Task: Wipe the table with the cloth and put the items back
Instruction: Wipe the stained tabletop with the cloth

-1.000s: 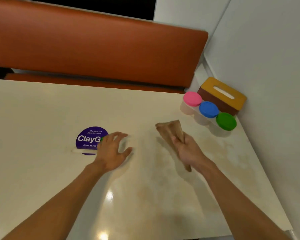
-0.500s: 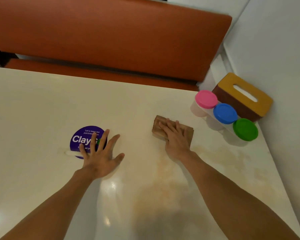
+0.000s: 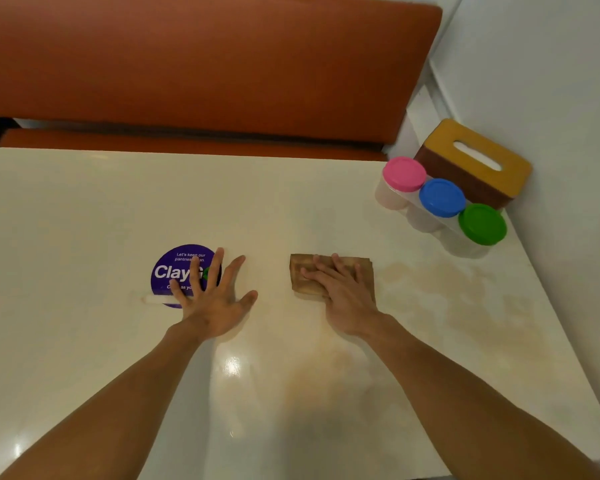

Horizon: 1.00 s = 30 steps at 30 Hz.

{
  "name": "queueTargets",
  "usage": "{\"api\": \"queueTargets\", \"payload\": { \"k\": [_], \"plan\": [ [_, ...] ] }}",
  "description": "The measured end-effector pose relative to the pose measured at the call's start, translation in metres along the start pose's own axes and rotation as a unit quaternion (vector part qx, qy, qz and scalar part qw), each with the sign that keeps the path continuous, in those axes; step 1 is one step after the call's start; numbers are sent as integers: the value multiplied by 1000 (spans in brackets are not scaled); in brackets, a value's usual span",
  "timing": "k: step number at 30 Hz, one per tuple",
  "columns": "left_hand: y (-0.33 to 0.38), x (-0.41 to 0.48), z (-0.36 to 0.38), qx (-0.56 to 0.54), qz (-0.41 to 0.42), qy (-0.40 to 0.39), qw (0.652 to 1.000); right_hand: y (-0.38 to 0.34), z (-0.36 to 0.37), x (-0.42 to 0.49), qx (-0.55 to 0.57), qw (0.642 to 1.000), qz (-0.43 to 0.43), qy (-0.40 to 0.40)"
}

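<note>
A folded brown cloth (image 3: 300,275) lies flat on the cream table (image 3: 84,220), near its middle. My right hand (image 3: 343,292) presses down on the cloth with flat fingers and covers its right half. My left hand (image 3: 215,299) rests palm down on the table to the left, fingers spread, holding nothing. Its fingertips overlap a round purple sticker (image 3: 168,271). Faint brownish smears (image 3: 447,282) mark the tabletop to the right of the cloth and below it.
Three clear jars stand in a row at the far right: pink lid (image 3: 404,173), blue lid (image 3: 442,197), green lid (image 3: 482,223). Behind them a brown tissue box (image 3: 478,161) sits against the white wall (image 3: 551,81). An orange bench (image 3: 187,64) runs along the far edge.
One second ago my right hand held the cloth bunched and raised; now the cloth is folded flat on the table under that hand. My left hand has spread its fingers flat.
</note>
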State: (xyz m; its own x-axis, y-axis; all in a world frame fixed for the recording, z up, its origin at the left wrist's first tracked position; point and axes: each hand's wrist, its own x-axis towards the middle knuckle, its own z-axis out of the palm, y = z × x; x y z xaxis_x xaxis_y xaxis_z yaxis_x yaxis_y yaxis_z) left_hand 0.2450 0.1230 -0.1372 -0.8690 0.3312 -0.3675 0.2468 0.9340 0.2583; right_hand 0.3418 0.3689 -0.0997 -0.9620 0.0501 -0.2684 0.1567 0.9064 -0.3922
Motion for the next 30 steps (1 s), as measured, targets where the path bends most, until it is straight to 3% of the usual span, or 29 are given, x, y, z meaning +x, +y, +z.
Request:
{"api": "queueTargets", "payload": {
  "k": [12, 22, 30],
  "plan": [
    [0, -7, -1, -3, 41, -25, 999, -79, 62, -109, 42, 998, 37, 32],
    [-9, 0, -11, -25, 43, -36, 998, -114, 95, -184, 98, 995, 0, -11],
    [-15, -48, -9, 17, 201, 13, 979, -129, 89, -230, 177, 983, 15, -50]
  ]
}}
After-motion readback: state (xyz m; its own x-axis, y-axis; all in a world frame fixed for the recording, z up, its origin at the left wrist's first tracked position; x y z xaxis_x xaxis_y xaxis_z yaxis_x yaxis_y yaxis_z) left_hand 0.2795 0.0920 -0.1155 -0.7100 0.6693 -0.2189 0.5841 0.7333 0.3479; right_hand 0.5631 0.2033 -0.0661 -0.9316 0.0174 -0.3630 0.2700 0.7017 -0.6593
